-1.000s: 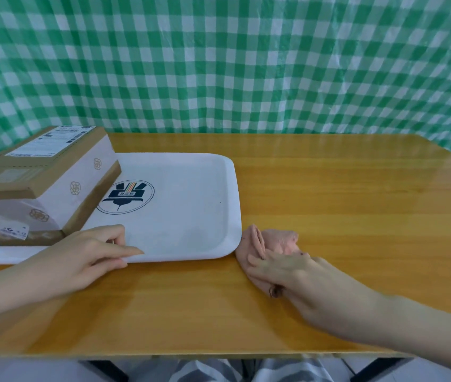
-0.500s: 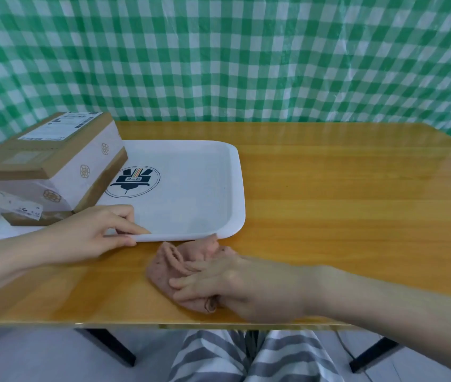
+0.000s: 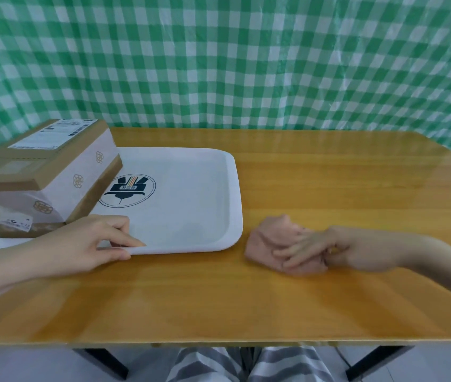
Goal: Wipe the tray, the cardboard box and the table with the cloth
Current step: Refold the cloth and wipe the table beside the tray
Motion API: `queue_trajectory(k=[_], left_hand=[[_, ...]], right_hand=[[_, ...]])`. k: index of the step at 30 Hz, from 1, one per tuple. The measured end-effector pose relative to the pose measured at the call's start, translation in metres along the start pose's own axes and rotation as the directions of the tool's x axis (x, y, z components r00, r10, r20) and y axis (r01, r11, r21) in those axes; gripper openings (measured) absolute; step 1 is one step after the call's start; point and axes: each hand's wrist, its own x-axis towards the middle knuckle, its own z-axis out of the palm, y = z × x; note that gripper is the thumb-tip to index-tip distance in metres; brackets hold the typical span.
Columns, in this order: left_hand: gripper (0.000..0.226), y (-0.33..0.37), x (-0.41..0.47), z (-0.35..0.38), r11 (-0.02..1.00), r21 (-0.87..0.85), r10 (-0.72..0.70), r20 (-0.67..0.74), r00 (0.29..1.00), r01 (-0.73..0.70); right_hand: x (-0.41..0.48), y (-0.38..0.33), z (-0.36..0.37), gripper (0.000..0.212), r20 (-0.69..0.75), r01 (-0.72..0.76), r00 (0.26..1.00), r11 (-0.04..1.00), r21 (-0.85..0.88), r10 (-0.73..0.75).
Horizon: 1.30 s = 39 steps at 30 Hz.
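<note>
- Green-checked sheeting [image 3: 218, 64] hangs behind the wooden desk [image 3: 342, 188], well back from your work.
- Your right hand [image 3: 356, 252] presses the pink cloth [image 3: 268, 239] onto the desk just beside the right rim of the tray [image 3: 191, 210]. The fingers [image 3: 296, 250] lie fairly straight over it, but blur hides the thumb.
- Your left hand [image 3: 80, 244] pinches the tray's near rim between thumb and forefinger.
- A leftward stroke could ram the cloth into the tray's corner. With a slack left hand, the tray would likely slide.
- Jolting the tray may shift the cardboard box [image 3: 53, 166] standing on its left part.
- A loose paper label [image 3: 6, 220] at the box's near corner could snag the cloth and tear.
- Tray and box cover the desk's left part, so you cannot wipe there unless you move them.
</note>
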Motion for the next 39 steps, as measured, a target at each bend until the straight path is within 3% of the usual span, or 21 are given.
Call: queue_trajectory(k=[5, 10, 13, 18, 22, 25, 29, 32, 35, 39], left_hand=[[0.042, -0.003, 0.002, -0.001, 1.0, -0.009, 0.004, 0.03, 1.0, -0.003], [0.049, 0.0, 0.003, -0.003, 0.999, -0.025, -0.022, 0.052, 0.998, 0.023], [0.053, 0.002, 0.003, -0.005, 0.999, -0.022, -0.037, 0.069, 0.997, 0.039], [0.052, 0.002, 0.0, -0.005, 0.999, 0.004, -0.047, 0.058, 0.997, 0.047], [0.052, 0.004, 0.0, -0.006, 0.999, 0.01, -0.045, 0.037, 0.998, 0.045], [0.051, 0.004, 0.0, -0.006, 0.999, 0.013, -0.046, 0.043, 0.998, 0.045], [0.05, 0.002, 0.0, -0.006, 0.999, 0.017, -0.046, 0.052, 0.998, 0.045], [0.05, 0.002, 0.001, -0.007, 0.999, 0.015, -0.043, 0.06, 0.997, 0.042], [0.046, 0.004, 0.002, -0.009, 1.0, 0.015, -0.028, 0.063, 0.998, 0.027], [0.042, 0.004, 0.001, -0.008, 1.0, 0.008, -0.029, 0.071, 0.997, 0.028]], right_hand=[[0.023, 0.066, -0.042, 0.041, -0.26, -0.248, 0.931, 0.967, 0.063, 0.256], [0.081, 0.055, -0.051, 0.044, -0.391, -0.257, 0.892, 0.966, -0.022, 0.228], [0.102, 0.032, -0.039, 0.045, -0.353, -0.2, 0.919, 0.979, -0.034, 0.175], [0.077, 0.036, -0.041, 0.053, -0.132, -0.073, 0.987, 0.986, 0.149, 0.093], [0.038, 0.068, -0.061, 0.055, -0.218, -0.153, 0.959, 0.978, 0.143, 0.182], [-0.001, 0.112, -0.075, 0.046, -0.387, -0.322, 0.859, 0.941, 0.103, 0.336], [-0.034, 0.159, -0.088, 0.047, -0.502, -0.665, 0.574, 0.726, 0.176, 0.648], [-0.017, 0.156, -0.087, 0.048, -0.532, -0.765, 0.475, 0.628, 0.143, 0.7], [0.008, 0.146, -0.081, 0.051, -0.553, -0.766, 0.502, 0.638, 0.073, 0.665], [0.049, 0.126, -0.077, 0.046, -0.538, -0.634, 0.66, 0.773, -0.025, 0.524]])
